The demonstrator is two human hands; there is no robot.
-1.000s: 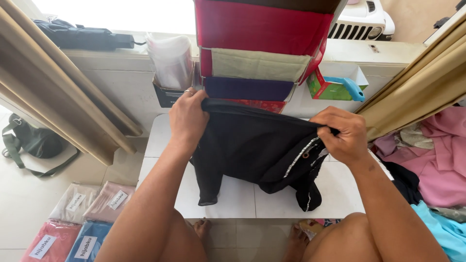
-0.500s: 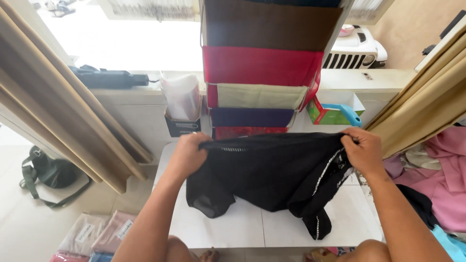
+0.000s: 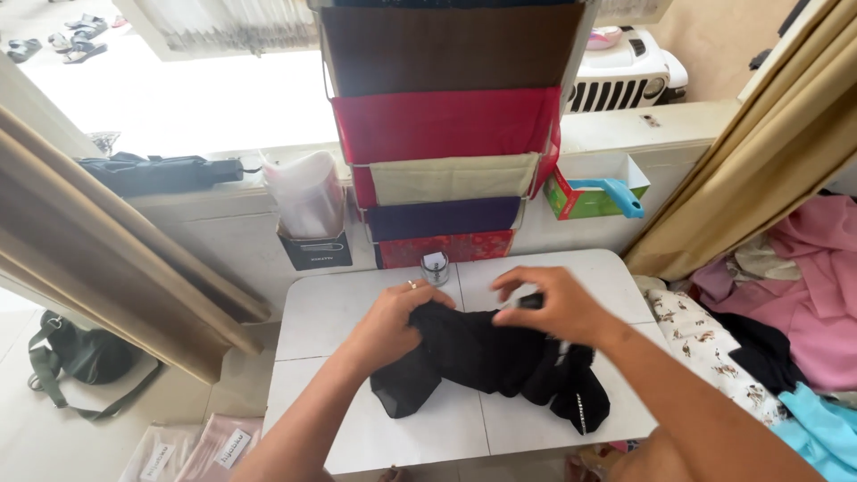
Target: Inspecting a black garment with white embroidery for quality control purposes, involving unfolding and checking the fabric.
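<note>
I judge folding is in hand: my left hand (image 3: 393,323) and right hand (image 3: 555,308) pinch the crumpled black fabric garment (image 3: 491,359) at frame centre on the white tiled worktop (image 3: 348,312); next it needs flattening.

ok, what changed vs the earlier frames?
The black garment, held spread wide and lifted, has come down bunched on the white table. Both hands moved inward: left hand and right hand keep their grip on it. The hanging fabric organizer stays in place.

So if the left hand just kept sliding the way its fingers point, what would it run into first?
Probably the right hand. The left hand points across the bunched black garment toward it, though depth is hard to judge from above.
</note>
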